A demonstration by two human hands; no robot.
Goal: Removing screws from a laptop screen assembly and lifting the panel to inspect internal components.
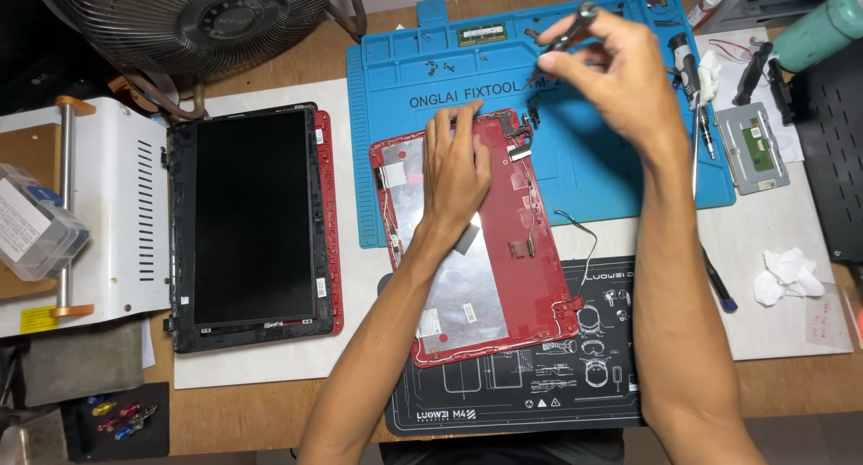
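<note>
My left hand (pixel 454 168) lies flat on the inside of a red laptop lid shell (pixel 503 276), fingers spread near its top edge. The shell rests tilted across a blue work mat (pixel 395 96) and a black mat (pixel 512 393). My right hand (pixel 611 69) hovers above the blue mat, pinching metal tweezers (pixel 568 33) between thumb and fingers, tips pointing down-left. Beside the shell's top right corner sits a small hinge part (pixel 520 128). A loose black cable (pixel 580 227) trails off the shell's right side.
A laptop screen panel in a black and red frame (pixel 252 222) lies to the left on white paper. A fan (pixel 193 20) stands at the back left. A memory stick (pixel 481 33), several screws, a screwdriver (pixel 697 96), a touchpad part (pixel 751 146) and crumpled tissue (pixel 787 276) lie around.
</note>
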